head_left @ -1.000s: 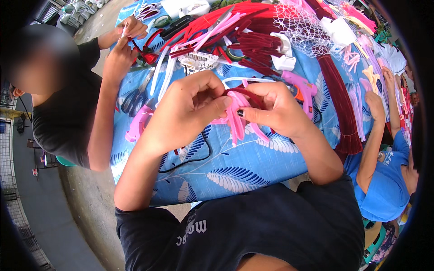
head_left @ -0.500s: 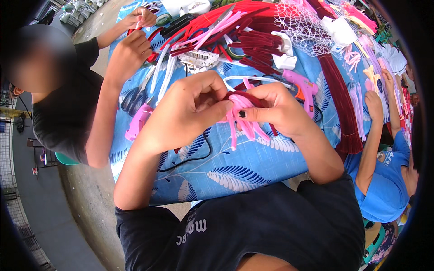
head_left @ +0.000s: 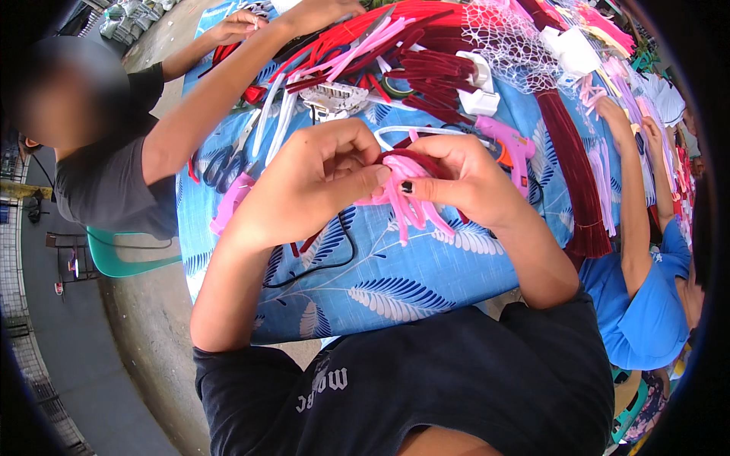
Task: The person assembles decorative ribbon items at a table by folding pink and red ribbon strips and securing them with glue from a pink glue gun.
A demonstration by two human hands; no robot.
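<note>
In front of my chest, above the table's near part, both hands hold a small bunch of pink pipe cleaners [head_left: 411, 211] with a dark red pipe cleaner [head_left: 418, 157] bent over its top. My left hand [head_left: 315, 182] is closed, its thumb and curled fingers pinching the bunch from the left. From the other side, my right hand [head_left: 471, 182] pinches it between thumb and fingers. Several pink ends hang loose below the thumbs. The curled fingers hide part of the join between pink and red.
Pink glue guns [head_left: 514, 148] lie on both sides, with scissors [head_left: 222, 169] at left and a black cable [head_left: 351, 247] under my left arm. Red pipe cleaners [head_left: 437, 72] and a long dark red bundle [head_left: 570, 175] cover the far and right parts. Co-workers reach in from both sides.
My hands stay nearly in place; the hanging pink ends have shifted slightly. The left co-worker's arm now stretches over the far table, and a right co-worker's hand has moved farther away.
</note>
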